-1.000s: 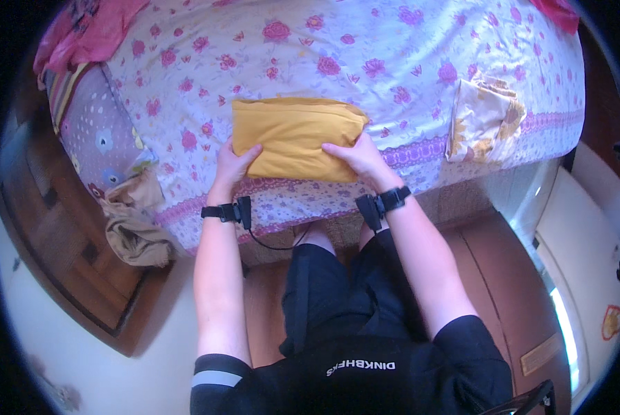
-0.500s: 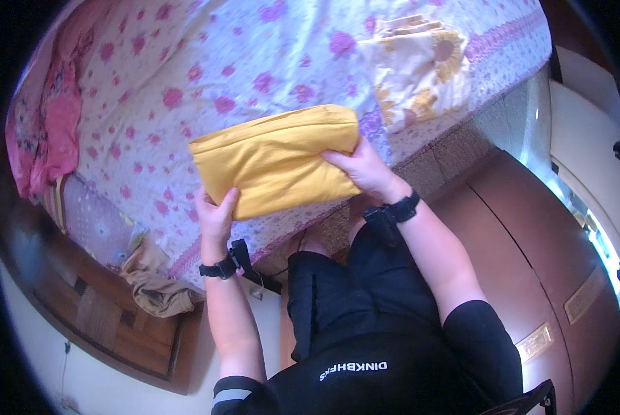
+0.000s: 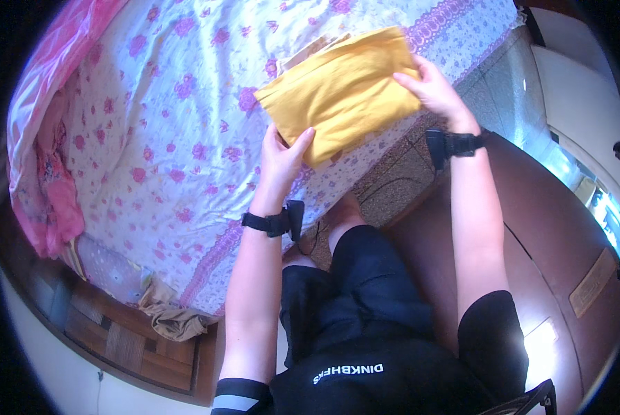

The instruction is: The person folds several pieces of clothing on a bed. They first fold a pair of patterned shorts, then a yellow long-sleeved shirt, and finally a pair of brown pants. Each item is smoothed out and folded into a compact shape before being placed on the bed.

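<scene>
A folded yellow cloth (image 3: 344, 93) is stretched flat between my two hands, held over the bed's right edge. My left hand (image 3: 281, 162) grips its lower left corner, the thumb lying on top. At the right end my right hand (image 3: 436, 91) pinches the cloth with its thumb on the upper face. Behind the yellow cloth, a folded pale cloth (image 3: 313, 52) lies on the bed; only its far edge shows and the rest is covered from view. The fingers under the yellow cloth are hidden.
The bed has a white sheet with pink flowers (image 3: 165, 159). Pink fabric (image 3: 54, 200) lies along its left side, and a tan cloth (image 3: 175, 318) hangs at the near left corner. A brown wooden cabinet (image 3: 476, 221) stands to the right, and a cable (image 3: 393, 181) crosses the floor.
Both hands have carried the yellow cloth to the right and farther away, tilting its right end up in view. It now covers most of the sunflower-patterned cloth on the bed.
</scene>
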Tool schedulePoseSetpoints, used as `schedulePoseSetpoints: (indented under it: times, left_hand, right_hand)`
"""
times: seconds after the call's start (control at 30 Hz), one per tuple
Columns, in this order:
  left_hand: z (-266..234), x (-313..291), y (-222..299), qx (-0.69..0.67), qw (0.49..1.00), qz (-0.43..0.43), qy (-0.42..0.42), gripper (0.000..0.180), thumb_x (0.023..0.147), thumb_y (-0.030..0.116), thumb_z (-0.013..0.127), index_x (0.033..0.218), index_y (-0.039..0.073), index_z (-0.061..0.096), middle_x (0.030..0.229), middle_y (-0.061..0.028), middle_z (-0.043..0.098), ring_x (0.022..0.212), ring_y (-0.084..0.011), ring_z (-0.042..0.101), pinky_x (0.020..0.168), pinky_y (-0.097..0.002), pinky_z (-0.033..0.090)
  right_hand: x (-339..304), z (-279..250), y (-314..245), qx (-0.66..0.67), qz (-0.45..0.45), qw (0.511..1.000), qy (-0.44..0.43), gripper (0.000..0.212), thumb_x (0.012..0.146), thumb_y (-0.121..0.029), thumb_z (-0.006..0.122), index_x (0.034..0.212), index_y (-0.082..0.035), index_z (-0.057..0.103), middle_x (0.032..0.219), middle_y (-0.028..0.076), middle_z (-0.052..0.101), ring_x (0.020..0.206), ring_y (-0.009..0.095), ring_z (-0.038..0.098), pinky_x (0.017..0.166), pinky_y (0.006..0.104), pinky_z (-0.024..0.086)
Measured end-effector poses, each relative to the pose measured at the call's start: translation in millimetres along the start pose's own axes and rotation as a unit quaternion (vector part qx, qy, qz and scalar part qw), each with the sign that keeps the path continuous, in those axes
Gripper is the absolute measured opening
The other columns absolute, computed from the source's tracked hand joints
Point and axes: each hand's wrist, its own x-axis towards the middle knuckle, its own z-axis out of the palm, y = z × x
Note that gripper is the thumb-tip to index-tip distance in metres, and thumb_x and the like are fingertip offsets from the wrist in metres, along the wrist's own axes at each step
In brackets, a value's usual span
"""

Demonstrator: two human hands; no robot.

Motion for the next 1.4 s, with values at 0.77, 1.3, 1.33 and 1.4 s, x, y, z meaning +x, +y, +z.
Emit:
schedulePoseSetpoints:
  times: [0.77, 1.3, 1.33, 1.4]
  left_hand:
    - [-18, -11, -18, 0.482, 0.816, 0.318, 0.018, 0.074, 0.079, 0.043, 0.078, 0.144, 0.019, 0.054, 0.159, -0.0178, 0.037, 0.15, -0.0389, 0.03, 0.12, -0.0582, 0.025]
    - [-576, -413, -182, -0.147, 0.502, -0.061, 0.85, 0.068, 0.083, 0.028, 0.082, 0.135, -0.005, 0.052, 0.134, -0.0203, 0.059, 0.124, -0.0308, 0.056, 0.106, -0.0441, 0.044]
    - [-583, -429, -194, -0.078, 0.48, -0.162, 0.858, 0.072, 0.082, 0.032, 0.083, 0.136, -0.004, 0.051, 0.137, -0.0207, 0.057, 0.128, -0.0326, 0.054, 0.107, -0.0461, 0.043]
    - [-595, -456, -214, 0.046, 0.529, -0.315, 0.787, 0.08, 0.08, 0.041, 0.083, 0.14, 0.0, 0.05, 0.143, -0.0209, 0.054, 0.133, -0.0358, 0.05, 0.11, -0.0498, 0.04]
  right_hand:
    - [13, 97, 34, -0.6, -0.317, 0.722, 0.134, 0.101, 0.086, -0.071, 0.062, 0.162, -0.018, 0.023, 0.165, 0.024, 0.022, 0.154, 0.041, 0.015, 0.12, 0.0599, 0.02]
    - [-99, 341, 87, -0.573, -0.315, 0.756, -0.025, 0.086, 0.097, -0.042, 0.064, 0.162, -0.008, 0.02, 0.162, 0.035, 0.019, 0.152, 0.05, 0.015, 0.123, 0.0525, 0.016]
    - [-103, 355, 92, -0.579, -0.248, 0.776, -0.039, 0.086, 0.097, -0.042, 0.064, 0.162, -0.007, 0.019, 0.161, 0.036, 0.018, 0.152, 0.05, 0.014, 0.123, 0.0523, 0.015]
    - [-118, 378, 101, -0.673, -0.226, 0.7, -0.082, 0.094, 0.095, -0.045, 0.066, 0.161, -0.003, 0.015, 0.161, 0.04, 0.01, 0.152, 0.052, 0.006, 0.124, 0.054, 0.012]
